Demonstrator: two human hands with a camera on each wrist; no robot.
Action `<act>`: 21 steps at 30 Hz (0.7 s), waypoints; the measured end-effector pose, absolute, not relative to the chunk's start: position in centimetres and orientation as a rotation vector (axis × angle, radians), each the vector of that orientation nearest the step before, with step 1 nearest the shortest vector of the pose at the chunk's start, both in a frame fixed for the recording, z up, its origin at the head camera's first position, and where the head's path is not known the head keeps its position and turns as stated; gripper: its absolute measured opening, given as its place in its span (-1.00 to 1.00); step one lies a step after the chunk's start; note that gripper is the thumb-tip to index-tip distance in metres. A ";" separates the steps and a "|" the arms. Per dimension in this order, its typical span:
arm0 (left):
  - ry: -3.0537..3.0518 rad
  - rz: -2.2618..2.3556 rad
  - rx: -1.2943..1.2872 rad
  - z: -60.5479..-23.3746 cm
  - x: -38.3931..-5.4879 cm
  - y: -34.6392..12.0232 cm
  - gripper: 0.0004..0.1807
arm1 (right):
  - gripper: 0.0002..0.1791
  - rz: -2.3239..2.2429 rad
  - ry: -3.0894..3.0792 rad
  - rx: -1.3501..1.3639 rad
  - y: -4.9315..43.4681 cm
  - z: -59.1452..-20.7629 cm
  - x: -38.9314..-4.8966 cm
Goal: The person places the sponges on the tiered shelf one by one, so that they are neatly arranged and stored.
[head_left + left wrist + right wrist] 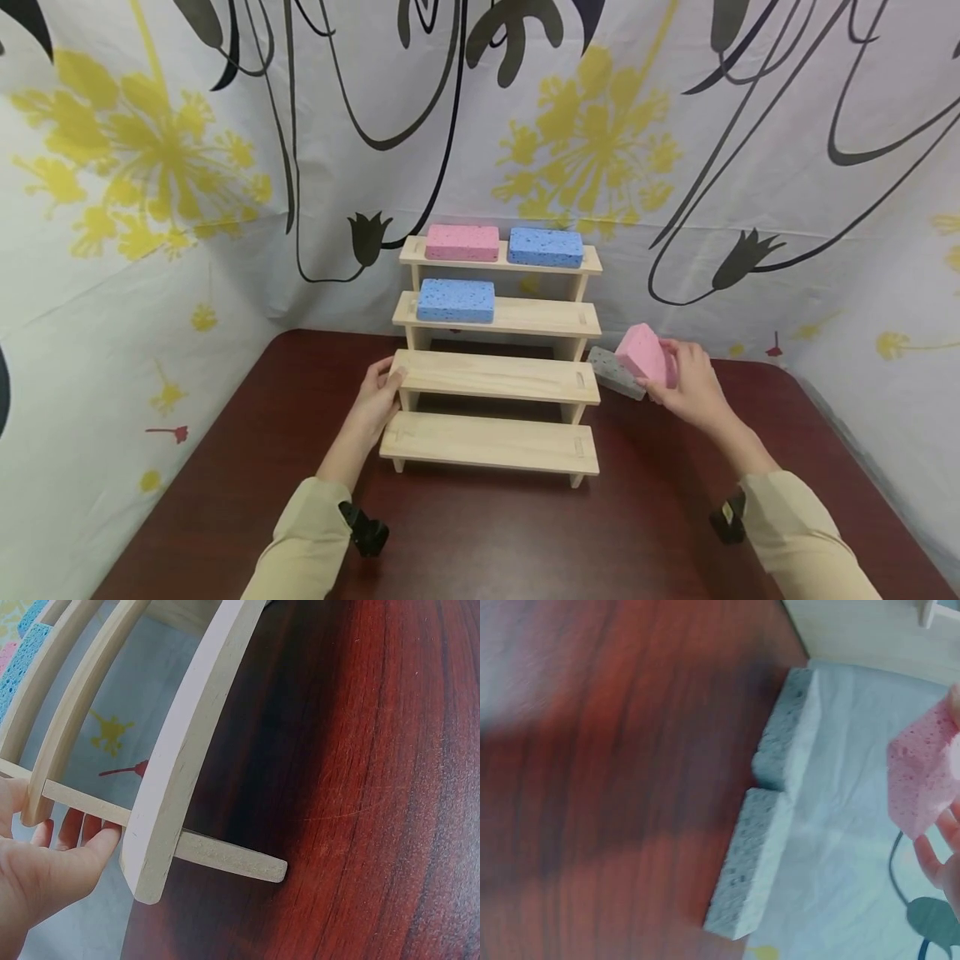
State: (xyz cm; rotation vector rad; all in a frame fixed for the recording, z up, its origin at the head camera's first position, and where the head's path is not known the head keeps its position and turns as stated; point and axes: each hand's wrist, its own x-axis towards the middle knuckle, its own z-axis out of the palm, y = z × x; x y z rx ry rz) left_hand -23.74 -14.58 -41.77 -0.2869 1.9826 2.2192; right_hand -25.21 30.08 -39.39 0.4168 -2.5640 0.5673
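In the head view, a four-tier wooden stand (489, 372) rests on a dark red worktop (480, 542), with a patterned cloth (322, 183) behind it and at both sides. The person's left hand (377, 400) grips the left end of the third tier from the top, its thumb over the board. The right hand (692, 383) pinches a pink sponge (642, 353) between thumb and fingers; the sponge is tilted and beside the right end of the stand. Partly behind it, a grey sponge (609, 371) lies on the worktop. On the top tier sit a second pink sponge (462, 243) at the left and a blue sponge (545, 247) just beside it; another blue sponge (456, 301) lies at the left of the tier below. Both sleeves (303, 533) are beige.

In the left wrist view, the left hand is clamped about the end of a tier, one digit against the board's end and the other fingers curled beneath, near the side support (86, 802).

In the right wrist view, two grey sponges (787, 724) lie nearly end to end on the worktop, along the cloth. The pink sponge shows at the right edge, apart from them, with the right hand's fingers around it, partly cut off.
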 end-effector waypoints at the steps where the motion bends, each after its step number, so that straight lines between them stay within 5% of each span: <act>1: 1.983 2.216 -0.292 -41.8 -23.7 -14.6 -0.42 | -0.23 0.578 -2.536 0.422 29.9 -39.1 -25.3; 21: 1.989 2.217 -0.318 -42.0 -24.1 -14.5 -0.43 | -0.23 0.589 -2.337 0.715 23.6 -32.5 -28.1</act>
